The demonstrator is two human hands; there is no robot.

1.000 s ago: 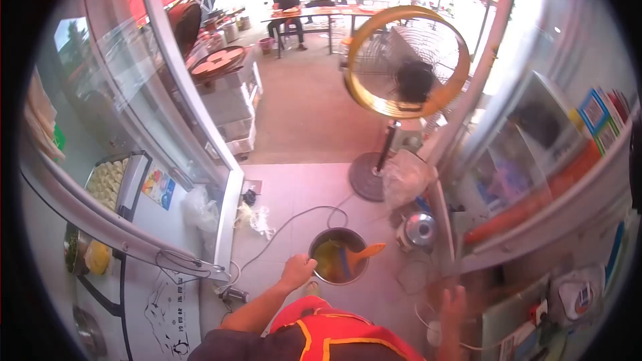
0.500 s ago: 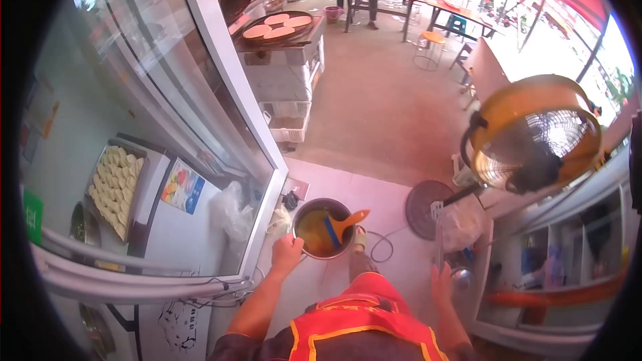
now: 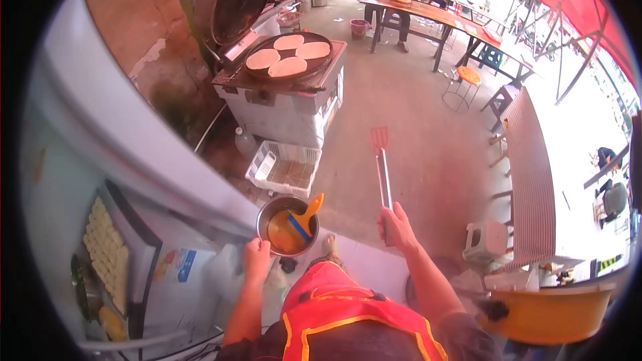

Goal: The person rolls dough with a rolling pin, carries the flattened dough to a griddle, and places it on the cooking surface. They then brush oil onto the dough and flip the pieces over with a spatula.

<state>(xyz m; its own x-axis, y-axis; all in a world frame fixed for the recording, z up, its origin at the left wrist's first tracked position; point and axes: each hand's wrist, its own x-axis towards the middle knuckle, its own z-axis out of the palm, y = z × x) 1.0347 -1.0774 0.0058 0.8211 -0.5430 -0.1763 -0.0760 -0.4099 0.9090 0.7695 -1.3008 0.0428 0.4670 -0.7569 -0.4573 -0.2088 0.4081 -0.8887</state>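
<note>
My left hand (image 3: 257, 258) is closed at the near left edge of a round metal pot (image 3: 317, 222). Yellowish-brown liquid, which looks like oil, fills the pot's lower part. A brush (image 3: 309, 212) with an orange handle and a blue band leans in it, handle up to the right. Out in front, my right hand (image 3: 397, 228) is wrapped around the handle end of metal tongs (image 3: 383, 177). Their slotted, spatula-like end points away from me. Several flat round breads (image 3: 288, 65) lie on a round black griddle (image 3: 326, 65) ahead to the left, its lid raised.
A white plastic basket (image 3: 304, 154) stands below the griddle stand. The door frame (image 3: 154, 130) runs along my left, with a tray of dough pieces (image 3: 107, 247) behind it. At right are a yellow fan (image 3: 548, 314) and a white stool (image 3: 485, 241). People sit at a long table (image 3: 428, 17).
My view has moved forward through the doorway, nearer the griddle. The pot has come along in my left hand. My right hand has risen and swung forward with the tongs.
</note>
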